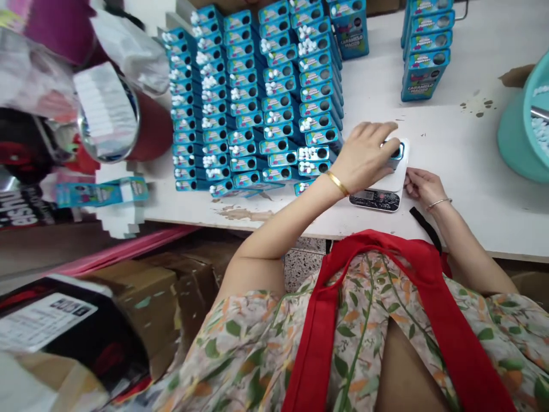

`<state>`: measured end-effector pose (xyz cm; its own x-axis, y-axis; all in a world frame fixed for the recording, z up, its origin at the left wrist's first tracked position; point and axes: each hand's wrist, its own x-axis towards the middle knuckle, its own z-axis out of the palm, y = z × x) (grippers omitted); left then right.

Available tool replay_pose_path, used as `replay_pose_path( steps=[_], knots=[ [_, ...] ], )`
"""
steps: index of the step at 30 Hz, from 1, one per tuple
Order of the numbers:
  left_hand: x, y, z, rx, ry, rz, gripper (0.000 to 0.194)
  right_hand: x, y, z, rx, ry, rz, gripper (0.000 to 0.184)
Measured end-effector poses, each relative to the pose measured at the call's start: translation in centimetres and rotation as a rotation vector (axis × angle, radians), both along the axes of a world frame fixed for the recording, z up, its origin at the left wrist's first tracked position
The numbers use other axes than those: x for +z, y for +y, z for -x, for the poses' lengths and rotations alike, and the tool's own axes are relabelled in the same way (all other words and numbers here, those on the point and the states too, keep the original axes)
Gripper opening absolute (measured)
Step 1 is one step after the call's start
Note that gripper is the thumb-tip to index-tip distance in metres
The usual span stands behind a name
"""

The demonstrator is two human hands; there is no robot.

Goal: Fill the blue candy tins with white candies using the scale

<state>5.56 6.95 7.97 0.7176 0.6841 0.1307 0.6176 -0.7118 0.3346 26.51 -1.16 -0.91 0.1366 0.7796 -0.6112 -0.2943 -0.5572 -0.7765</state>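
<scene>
My left hand (365,155) curls over a small blue candy box (397,151) that sits on the white plate of a kitchen scale (388,184), fingers wrapped on it. My right hand (422,184) rests on the white table just right of the scale with its fingers curled under; nothing shows in them. To the left of the scale stand several rows of the same blue boxes (257,97), some open and showing white candies.
A teal bucket (521,129) with white candies stands at the right edge. More blue boxes are stacked at the back (424,51). A dark red cylinder (128,123) and clutter lie at the left. Cardboard cartons (171,297) sit under the table's front edge.
</scene>
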Motion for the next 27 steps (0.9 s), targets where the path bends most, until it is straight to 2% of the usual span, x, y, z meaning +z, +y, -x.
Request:
replay_pose_path(
  steps=[2, 4, 7, 10, 13, 16, 20, 23, 27],
  knots=[
    [-0.3, -2.1, 2.0, 0.134, -0.052, -0.018, 0.028, 0.2, -0.1, -0.5, 0.013, -0.018, -0.010, 0.035],
    [-2.0, -5.0, 3.9, 0.264, -0.082, -0.001, 0.030, 0.4, -0.5, -1.0, 0.019, -0.033, -0.025, 0.032],
    [-6.5, -9.8, 5.9, 0.399, -0.100, 0.096, 0.034, 0.7, -1.0, -1.6, 0.036, -0.040, -0.051, 0.025],
    [-11.0, -13.8, 6.9, 0.543, -0.175, 0.164, 0.046, 0.6, -1.1, -1.8, 0.054, -0.036, -0.067, 0.018],
    [-13.4, -16.8, 7.5, 0.618, -0.217, 0.182, 0.058, 0.5, -1.2, -1.7, 0.034, -0.028, -0.089, 0.009],
    [-13.9, -18.8, 8.2, 0.647, -0.284, 0.216, 0.054, 0.5, -1.5, -1.5, 0.001, -0.023, -0.079, 0.005],
    [-13.0, -19.3, 8.9, 0.609, -0.416, 0.235, 0.033, 1.8, -1.3, -1.7, 0.022, -0.026, -0.017, 0.006],
    [-12.0, -17.8, 8.4, 0.533, -0.515, 0.247, 0.030, 4.1, -0.6, -2.1, 0.072, -0.059, -0.048, 0.010],
    [-11.4, -13.4, 6.0, 0.448, -0.625, 0.222, 0.037, 8.7, 0.9, -1.8, 0.222, -0.227, -0.210, 0.013]
  ],
)
